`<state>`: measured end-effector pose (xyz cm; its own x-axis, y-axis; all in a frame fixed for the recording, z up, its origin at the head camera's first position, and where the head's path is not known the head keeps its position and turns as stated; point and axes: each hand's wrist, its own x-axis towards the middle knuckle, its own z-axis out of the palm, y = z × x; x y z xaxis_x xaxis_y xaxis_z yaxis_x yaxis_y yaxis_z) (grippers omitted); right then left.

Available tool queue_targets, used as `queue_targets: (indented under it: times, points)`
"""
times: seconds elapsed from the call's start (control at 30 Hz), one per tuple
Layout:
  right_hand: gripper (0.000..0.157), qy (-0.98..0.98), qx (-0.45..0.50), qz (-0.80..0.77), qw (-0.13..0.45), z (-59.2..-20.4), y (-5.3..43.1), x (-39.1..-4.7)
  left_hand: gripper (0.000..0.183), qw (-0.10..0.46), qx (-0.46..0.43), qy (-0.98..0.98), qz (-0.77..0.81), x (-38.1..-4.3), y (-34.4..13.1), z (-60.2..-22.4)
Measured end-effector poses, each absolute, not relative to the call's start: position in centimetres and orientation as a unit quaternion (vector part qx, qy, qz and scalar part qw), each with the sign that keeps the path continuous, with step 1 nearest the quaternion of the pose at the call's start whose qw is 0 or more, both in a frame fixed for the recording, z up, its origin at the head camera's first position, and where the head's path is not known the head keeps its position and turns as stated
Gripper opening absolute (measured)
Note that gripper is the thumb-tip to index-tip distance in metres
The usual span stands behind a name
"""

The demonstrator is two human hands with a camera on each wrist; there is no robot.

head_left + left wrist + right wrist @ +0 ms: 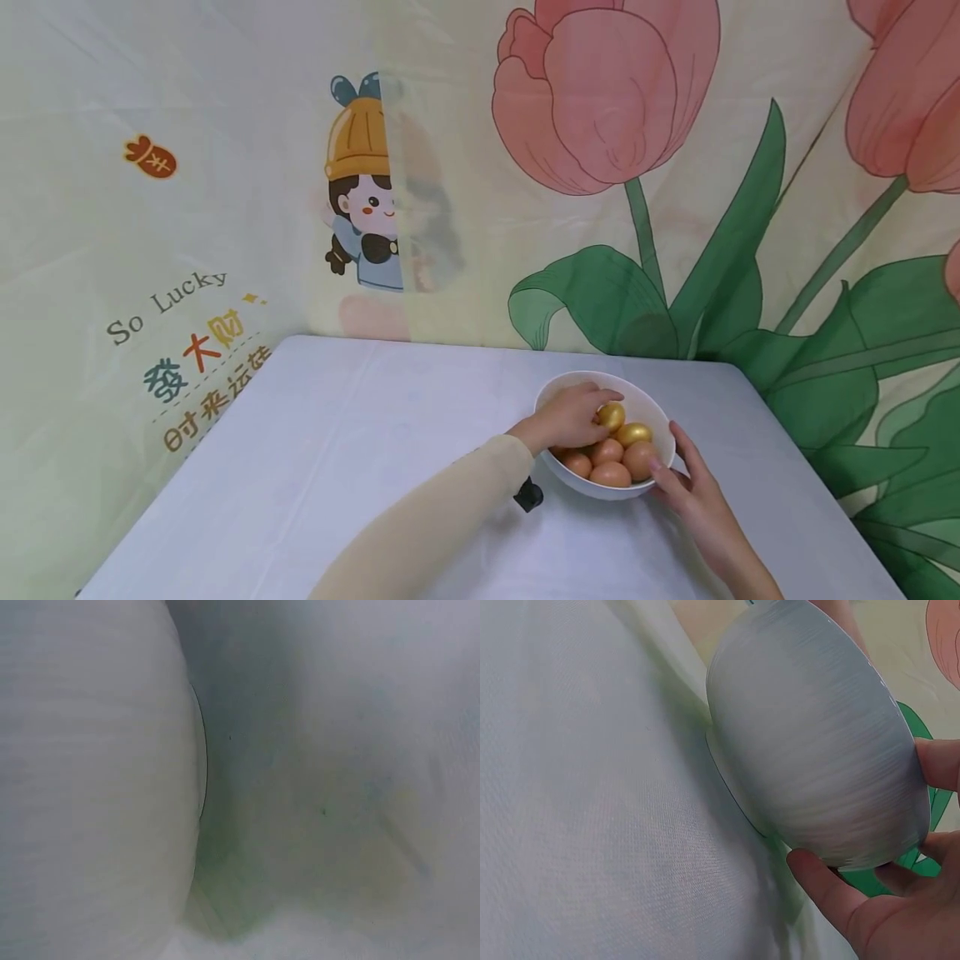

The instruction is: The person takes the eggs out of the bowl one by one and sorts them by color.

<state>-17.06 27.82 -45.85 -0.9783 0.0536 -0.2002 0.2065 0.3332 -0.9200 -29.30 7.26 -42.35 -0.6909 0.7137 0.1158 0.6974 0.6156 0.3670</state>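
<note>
A white bowl (600, 492) stands on the table in the head view, holding several brown eggs (610, 474) and golden eggs (634, 433). My left hand (570, 417) reaches over its left rim, fingers curled about a golden egg (612, 416) at the back of the pile. My right hand (697, 492) grips the bowl's right side, thumb at the rim. In the right wrist view the fingers (829, 889) lie against the outer wall of the bowl (810, 735). Only the bowl's pale outside (97, 780) fills the left of the left wrist view; the left fingers are hidden there.
A white cloth covers the table (375, 442). Behind it hangs a backdrop with printed tulips (607, 100) and a cartoon figure (363, 192). A small black object (529, 496) shows beneath the left wrist, beside the bowl.
</note>
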Motion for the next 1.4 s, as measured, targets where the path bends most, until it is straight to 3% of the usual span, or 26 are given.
queue_targets:
  times: [0.5,1.4]
  points:
    - [0.095,0.804,0.064,-0.589,0.048,-46.3,27.8,-16.6,0.048,0.040,0.394,0.907,0.143,-28.8,8.4,-43.1]
    - [0.092,0.805,0.060,-0.588,0.045,-46.0,28.0,-16.3,0.036,0.033,0.359,0.897,0.255,-29.2,9.2,-43.8]
